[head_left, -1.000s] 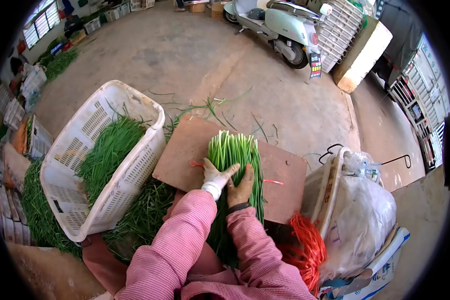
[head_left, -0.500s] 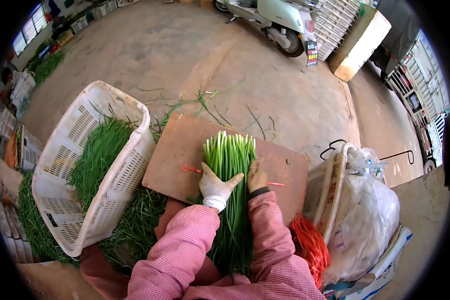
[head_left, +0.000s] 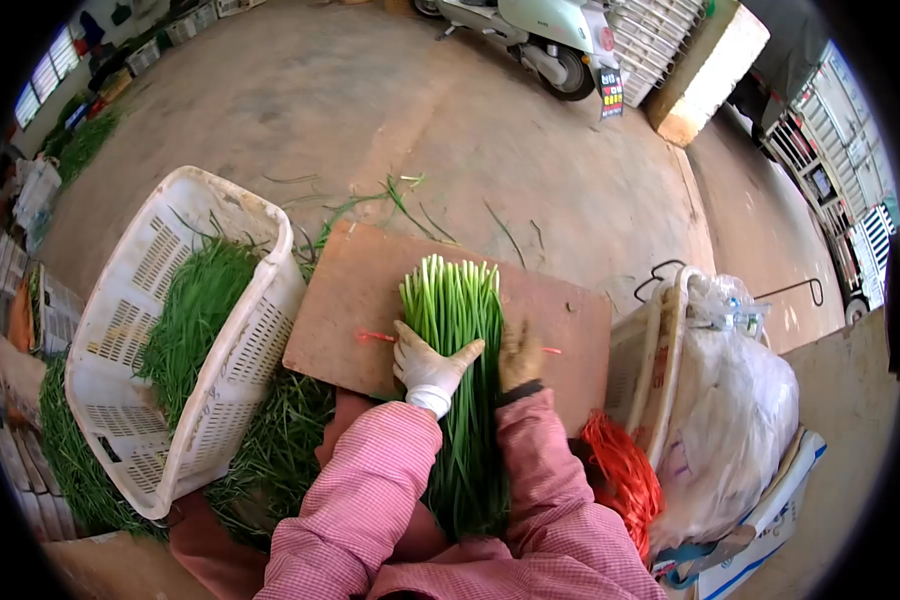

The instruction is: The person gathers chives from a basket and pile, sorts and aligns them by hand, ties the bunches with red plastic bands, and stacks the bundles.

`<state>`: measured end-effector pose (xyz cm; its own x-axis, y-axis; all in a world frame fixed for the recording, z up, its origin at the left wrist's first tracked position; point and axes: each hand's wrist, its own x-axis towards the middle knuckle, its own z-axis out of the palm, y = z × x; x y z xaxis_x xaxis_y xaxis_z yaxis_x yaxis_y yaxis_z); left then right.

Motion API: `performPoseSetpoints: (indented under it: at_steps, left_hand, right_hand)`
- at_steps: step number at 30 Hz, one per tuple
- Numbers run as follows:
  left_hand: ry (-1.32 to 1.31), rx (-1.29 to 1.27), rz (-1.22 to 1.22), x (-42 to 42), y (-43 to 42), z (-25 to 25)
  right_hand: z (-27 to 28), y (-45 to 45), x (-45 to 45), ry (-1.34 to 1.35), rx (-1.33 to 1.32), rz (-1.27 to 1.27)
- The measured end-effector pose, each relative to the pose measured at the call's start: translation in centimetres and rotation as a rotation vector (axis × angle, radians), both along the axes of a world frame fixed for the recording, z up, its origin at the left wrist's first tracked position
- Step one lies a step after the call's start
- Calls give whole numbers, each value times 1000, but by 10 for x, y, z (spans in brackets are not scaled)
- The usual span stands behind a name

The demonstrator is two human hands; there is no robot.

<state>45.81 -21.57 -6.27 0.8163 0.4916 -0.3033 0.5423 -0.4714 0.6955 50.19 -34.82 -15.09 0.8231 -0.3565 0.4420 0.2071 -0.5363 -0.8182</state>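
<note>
A thick bunch of chives [head_left: 454, 305] with pale, evenly lined-up ends lies lengthwise on a brown board [head_left: 340, 290], its green leaves running down between my forearms. My left hand [head_left: 430, 362], in a whitish glove, grips the bunch from the left, thumb laid across the top. Beside the bunch's right edge is my right hand [head_left: 519, 357], gloved and somewhat blurred, its fingers stretched out; whether it touches the stalks is hard to tell. Ends of a red tie [head_left: 374, 336] stick out on both sides, the middle hidden under the bunch.
On the left, a white crate [head_left: 240, 325] holds loose green leaves, with more leaves [head_left: 280, 440] heaped beside it. Red strips [head_left: 620, 470] hang at the board's right, near a crate with a plastic bag [head_left: 735, 430]. A scooter [head_left: 560, 45] stands beyond.
My right hand has loosened from the bunch's side and its fingers have straightened. My left hand keeps its hold. The whole view has shifted slightly.
</note>
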Motion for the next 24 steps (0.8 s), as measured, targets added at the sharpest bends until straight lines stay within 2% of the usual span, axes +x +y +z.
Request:
performPoseSetpoints:
  at_steps: [2,4,5,7,8,9,10,11,13,15,17,18,20,21,22,23,24]
  left_hand:
    - [-62,-123,10,-2,7,0]
    - [-199,-354,116,1,12,-19]
    - [-273,-505,214,4,13,-21]
    - [-326,-691,546,8,20,-23]
    - [-340,-759,612,9,26,-25]
    - [-353,-824,681,8,34,-28]
    - [-341,-749,818,18,42,-69]
    - [-340,-740,823,16,44,-70]
    - [-396,-798,729,17,45,-69]
    - [-431,-750,776,21,44,-69]
    - [-250,-406,621,19,44,-67]
    - [-233,-323,606,19,44,-63]
    - [-260,-299,605,23,49,-78]
    - [-293,-279,604,25,50,-75]
    - [-255,-123,604,25,49,-71]
    - [-252,-124,603,24,49,-69]
    - [-230,-129,556,24,52,-67]
  right_hand:
    - [-9,-48,-9,-83,59,-131]
    - [28,-79,-34,637,571,15]
    - [27,-82,-37,639,568,9]
    - [18,-84,-34,897,718,46]
    - [13,-79,-23,920,596,2]
    - [17,-71,-12,924,600,7]
    - [21,-62,-2,927,499,-7]
    - [22,-57,4,930,396,-20]
    - [8,-54,17,882,381,-3]
    - [4,-51,24,831,363,14]
    - [0,-54,25,835,197,-10]
    - [-2,-57,28,841,198,-8]
    - [-5,-64,37,872,-264,60]
    - [8,-57,36,878,-262,60]
    - [22,-49,35,927,-507,34]
    - [33,-44,36,965,-754,8]
    - [28,-44,41,1011,-759,25]
